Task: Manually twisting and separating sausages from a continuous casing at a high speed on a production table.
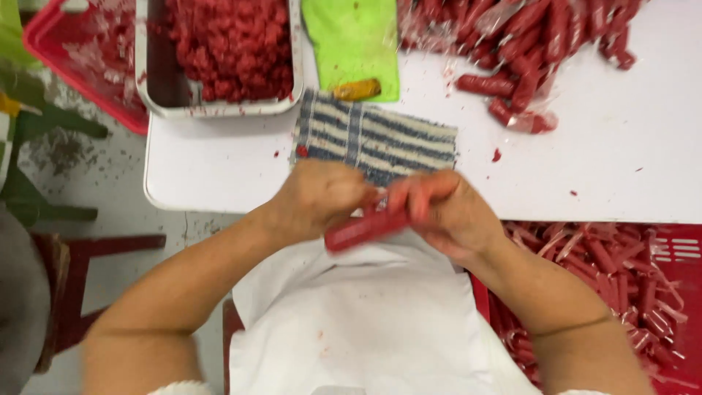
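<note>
A red sausage (362, 229) in a plastic casing lies between both hands, just above a white apron (365, 322). My left hand (318, 199) grips its upper end from the left. My right hand (446, 208) pinches it from the right, fingers curled over the casing. Both hands hover at the near edge of the white table (621, 153), over a blue and white striped cloth (380, 139). The picture is blurred around the fingers.
A metal tray (157, 80) of red minced meat sits at the table's back left, beside a green cutting board (355, 40) with a yellowish knife handle (357, 90). Wrapped sausages (526, 44) pile at the back right. A red crate (629, 285) of casings stands at my right.
</note>
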